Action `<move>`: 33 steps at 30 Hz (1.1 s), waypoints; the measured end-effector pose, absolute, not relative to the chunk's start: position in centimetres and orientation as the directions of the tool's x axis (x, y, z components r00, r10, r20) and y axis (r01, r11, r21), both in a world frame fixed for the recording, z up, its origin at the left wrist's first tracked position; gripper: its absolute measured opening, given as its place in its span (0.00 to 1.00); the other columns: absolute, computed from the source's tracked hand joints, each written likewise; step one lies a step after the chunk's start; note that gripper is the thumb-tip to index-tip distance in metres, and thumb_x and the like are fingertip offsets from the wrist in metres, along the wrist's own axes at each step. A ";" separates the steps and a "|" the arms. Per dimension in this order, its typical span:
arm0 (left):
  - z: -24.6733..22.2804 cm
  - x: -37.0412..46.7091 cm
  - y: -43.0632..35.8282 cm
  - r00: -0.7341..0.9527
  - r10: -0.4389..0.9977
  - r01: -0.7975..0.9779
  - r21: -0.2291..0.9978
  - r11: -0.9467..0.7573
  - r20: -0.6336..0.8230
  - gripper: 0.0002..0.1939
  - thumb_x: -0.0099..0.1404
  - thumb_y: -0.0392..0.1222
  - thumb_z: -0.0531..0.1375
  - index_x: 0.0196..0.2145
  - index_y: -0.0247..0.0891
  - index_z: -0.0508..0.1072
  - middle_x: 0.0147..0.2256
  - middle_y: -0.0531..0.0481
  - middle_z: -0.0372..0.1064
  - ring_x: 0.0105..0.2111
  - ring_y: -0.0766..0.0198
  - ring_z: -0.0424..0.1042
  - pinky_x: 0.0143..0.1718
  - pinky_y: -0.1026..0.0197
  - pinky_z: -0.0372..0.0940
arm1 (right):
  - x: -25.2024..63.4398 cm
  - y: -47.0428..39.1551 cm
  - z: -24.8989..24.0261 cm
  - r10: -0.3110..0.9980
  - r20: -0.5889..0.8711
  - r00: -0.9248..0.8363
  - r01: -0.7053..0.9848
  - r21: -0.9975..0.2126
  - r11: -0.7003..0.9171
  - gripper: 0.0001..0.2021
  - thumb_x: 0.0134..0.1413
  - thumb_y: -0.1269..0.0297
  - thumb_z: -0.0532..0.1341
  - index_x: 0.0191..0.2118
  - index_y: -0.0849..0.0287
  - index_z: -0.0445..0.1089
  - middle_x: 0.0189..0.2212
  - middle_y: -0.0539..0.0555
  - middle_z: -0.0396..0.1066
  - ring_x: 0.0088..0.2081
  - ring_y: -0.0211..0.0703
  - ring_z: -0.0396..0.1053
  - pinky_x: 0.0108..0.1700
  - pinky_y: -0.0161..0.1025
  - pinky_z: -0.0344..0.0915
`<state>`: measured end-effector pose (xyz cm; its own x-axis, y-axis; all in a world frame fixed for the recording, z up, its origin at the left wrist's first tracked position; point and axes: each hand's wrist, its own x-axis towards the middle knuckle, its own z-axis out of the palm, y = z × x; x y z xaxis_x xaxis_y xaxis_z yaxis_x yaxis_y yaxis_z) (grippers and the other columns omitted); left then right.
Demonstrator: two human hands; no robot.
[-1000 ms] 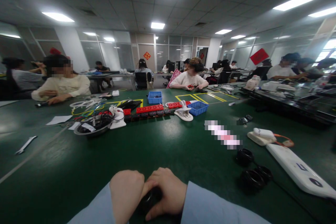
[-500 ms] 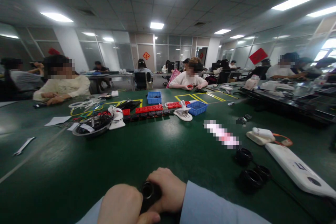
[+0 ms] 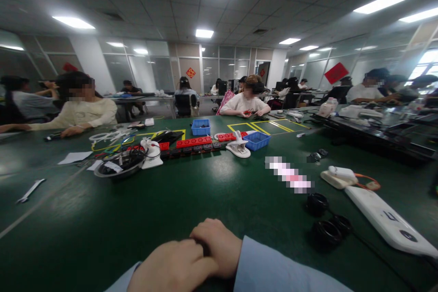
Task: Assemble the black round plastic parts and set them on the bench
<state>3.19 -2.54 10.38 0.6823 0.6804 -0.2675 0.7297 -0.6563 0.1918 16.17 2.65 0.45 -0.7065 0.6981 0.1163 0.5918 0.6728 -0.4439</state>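
The green desk (image 3: 112, 219) spreads out ahead of my fingers, with black rings (image 3: 333, 228) to their right and a wrench (image 3: 31, 190) well off to their left. A dark piece (image 3: 205, 250), mostly hidden, sits between my two hands. My right hand (image 3: 219, 244) looks curled around it; my left hand (image 3: 171, 265) lies across the near side, and I can't tell how tightly its fingers are bent. To handle it well, I'd hold the right fingers firm and let the left press evenly, without twisting. Which way the piece points, and how its long axis runs, my fingers hide.
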 end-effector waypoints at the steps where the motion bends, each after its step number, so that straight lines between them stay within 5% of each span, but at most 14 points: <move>1: 10.4 2.8 -2.2 0.664 0.710 0.748 0.208 -0.631 -0.234 0.15 0.56 0.46 0.59 0.43 0.47 0.69 0.41 0.50 0.69 0.39 0.54 0.68 0.40 0.57 0.63 | 16.1 2.6 0.6 0.697 0.104 -0.709 0.594 -0.444 0.671 0.17 0.36 0.56 0.64 0.35 0.57 0.67 0.30 0.49 0.67 0.32 0.40 0.62 0.36 0.36 0.56; 5: 10.4 0.7 -0.4 0.631 0.742 0.772 0.278 -0.571 -0.227 0.28 0.51 0.34 0.62 0.49 0.51 0.64 0.49 0.53 0.62 0.48 0.56 0.61 0.49 0.56 0.56 | 16.1 2.6 1.0 0.700 0.088 -0.709 0.587 -0.477 0.654 0.25 0.32 0.49 0.65 0.40 0.54 0.66 0.33 0.49 0.67 0.34 0.42 0.62 0.37 0.37 0.56; 9: 10.0 -0.4 1.1 0.680 0.669 0.732 0.333 -0.594 -0.301 0.24 0.51 0.31 0.60 0.46 0.47 0.67 0.43 0.52 0.67 0.43 0.60 0.65 0.45 0.61 0.58 | 16.3 2.6 0.7 0.711 0.078 -0.699 0.595 -0.489 0.638 0.26 0.30 0.46 0.65 0.37 0.57 0.67 0.31 0.50 0.67 0.34 0.42 0.61 0.37 0.37 0.56; 14: 9.5 0.1 1.4 0.613 0.731 0.790 0.210 -0.576 -0.300 0.14 0.49 0.41 0.63 0.37 0.42 0.72 0.33 0.52 0.71 0.34 0.59 0.69 0.34 0.63 0.61 | 16.3 2.7 0.6 0.701 0.096 -0.707 0.578 -0.493 0.650 0.28 0.30 0.44 0.64 0.38 0.56 0.66 0.30 0.49 0.66 0.33 0.41 0.61 0.36 0.37 0.55; 18: 8.7 1.1 0.7 0.444 0.868 0.895 0.064 -0.442 -0.224 0.18 0.46 0.52 0.63 0.31 0.37 0.71 0.29 0.48 0.70 0.30 0.54 0.70 0.30 0.58 0.62 | 16.3 2.7 1.0 0.732 0.073 -0.678 0.603 -0.514 0.610 0.26 0.29 0.45 0.65 0.34 0.58 0.66 0.29 0.49 0.65 0.30 0.39 0.59 0.33 0.35 0.55; 23: 7.0 2.5 0.0 0.267 0.961 0.960 -0.073 -0.272 -0.065 0.19 0.52 0.53 0.59 0.31 0.32 0.69 0.28 0.42 0.71 0.29 0.48 0.71 0.29 0.52 0.63 | 16.2 2.3 0.9 0.824 0.105 -0.557 0.665 -0.537 0.518 0.23 0.29 0.48 0.66 0.31 0.59 0.64 0.28 0.50 0.64 0.31 0.39 0.58 0.31 0.34 0.54; 27: 5.8 2.9 0.3 0.250 0.968 0.964 -0.096 -0.247 0.028 0.22 0.55 0.58 0.55 0.30 0.33 0.68 0.26 0.42 0.70 0.27 0.48 0.71 0.28 0.52 0.62 | 15.9 1.9 0.7 0.879 0.184 -0.439 0.729 -0.498 0.469 0.20 0.33 0.49 0.64 0.28 0.60 0.62 0.28 0.51 0.63 0.32 0.41 0.57 0.34 0.37 0.55; 33: 7.1 1.2 1.3 0.349 0.937 0.937 -0.022 -0.348 0.024 0.28 0.54 0.64 0.52 0.32 0.32 0.70 0.29 0.41 0.69 0.31 0.49 0.69 0.32 0.50 0.61 | 16.3 2.2 1.3 0.859 0.117 -0.498 0.707 -0.519 0.481 0.21 0.34 0.49 0.64 0.31 0.60 0.64 0.31 0.51 0.64 0.34 0.42 0.58 0.37 0.39 0.55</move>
<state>1.19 1.27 7.11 0.3485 0.9370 0.0235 0.9372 -0.3481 -0.0217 16.25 2.16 1.26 -0.4985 0.8589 0.1172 0.7067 0.4809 -0.5189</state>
